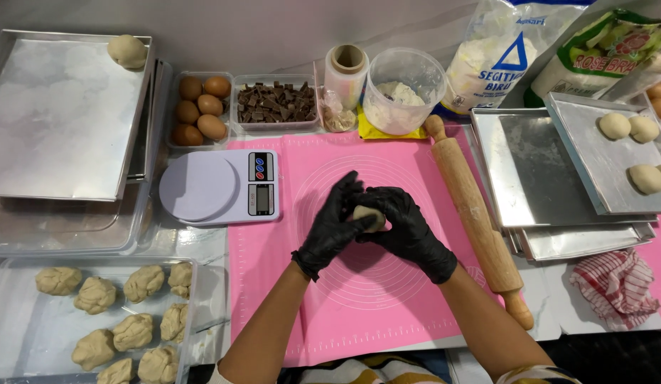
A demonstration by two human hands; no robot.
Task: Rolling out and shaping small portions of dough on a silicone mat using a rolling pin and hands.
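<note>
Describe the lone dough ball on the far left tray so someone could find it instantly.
Start at the big silver tray in the top-left corner. In its far right corner sits one smooth round dough ball. It is alone there, unlike the rough lumps in the clear container below.

Bright, even light; trays glare; edges perhaps bowed.

Both gloved hands cup dough ball over pink mat.
</note>
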